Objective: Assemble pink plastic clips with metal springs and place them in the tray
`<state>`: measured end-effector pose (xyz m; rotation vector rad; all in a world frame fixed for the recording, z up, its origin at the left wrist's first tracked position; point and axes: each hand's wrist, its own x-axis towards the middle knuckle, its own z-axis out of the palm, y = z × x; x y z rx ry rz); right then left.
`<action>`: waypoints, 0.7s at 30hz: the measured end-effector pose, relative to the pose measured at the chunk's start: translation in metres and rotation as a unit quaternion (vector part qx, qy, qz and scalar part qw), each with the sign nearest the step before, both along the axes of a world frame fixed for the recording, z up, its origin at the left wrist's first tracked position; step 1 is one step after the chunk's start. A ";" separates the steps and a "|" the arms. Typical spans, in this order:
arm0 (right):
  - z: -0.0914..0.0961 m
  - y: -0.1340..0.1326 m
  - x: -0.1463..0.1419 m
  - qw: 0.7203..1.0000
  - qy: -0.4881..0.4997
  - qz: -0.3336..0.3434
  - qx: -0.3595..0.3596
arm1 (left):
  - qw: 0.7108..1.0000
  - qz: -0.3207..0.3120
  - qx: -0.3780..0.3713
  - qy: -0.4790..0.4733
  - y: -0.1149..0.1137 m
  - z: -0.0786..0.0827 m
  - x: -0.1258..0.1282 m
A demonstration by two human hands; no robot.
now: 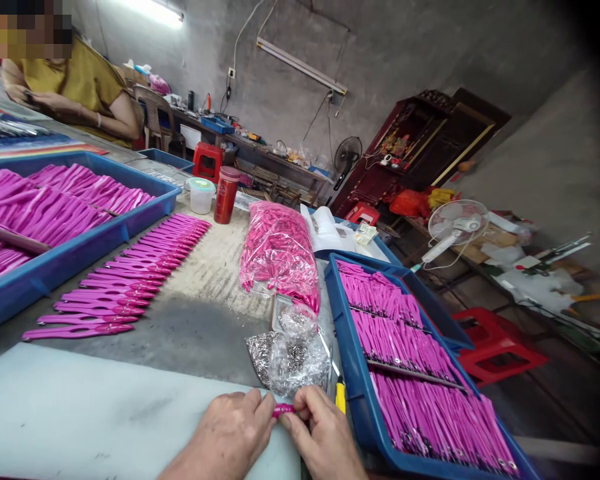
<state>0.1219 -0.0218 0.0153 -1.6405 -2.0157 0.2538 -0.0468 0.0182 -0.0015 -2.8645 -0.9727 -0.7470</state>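
My left hand (230, 430) and my right hand (323, 433) meet at the bottom centre over a pale mat (80, 413). Both pinch one small pink plastic piece (283, 409) between their fingertips. Just beyond them lies a clear bag of small metal parts (290, 357). A yellow-handled tool (340, 395) rests beside my right hand, against the blue tray (353, 373) on the right, which is filled with rows of pink pieces.
A row of long pink pieces (130, 277) lies on the table. A second blue tray (65, 257) of pink parts stands at left. A bag of pink caps (280, 253), a red flask (226, 195) and a tub sit further back. Another person (75, 87) sits far left.
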 end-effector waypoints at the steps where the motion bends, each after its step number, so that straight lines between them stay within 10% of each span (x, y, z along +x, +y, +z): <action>1: 0.003 0.000 0.003 1.000 0.009 0.004 -0.016 | 1.000 0.001 -0.005 -0.009 0.000 0.000 0.000; 21: -0.013 0.002 -0.010 0.985 0.156 -0.028 -0.065 | 0.997 -0.020 0.028 -0.072 0.000 0.010 -0.005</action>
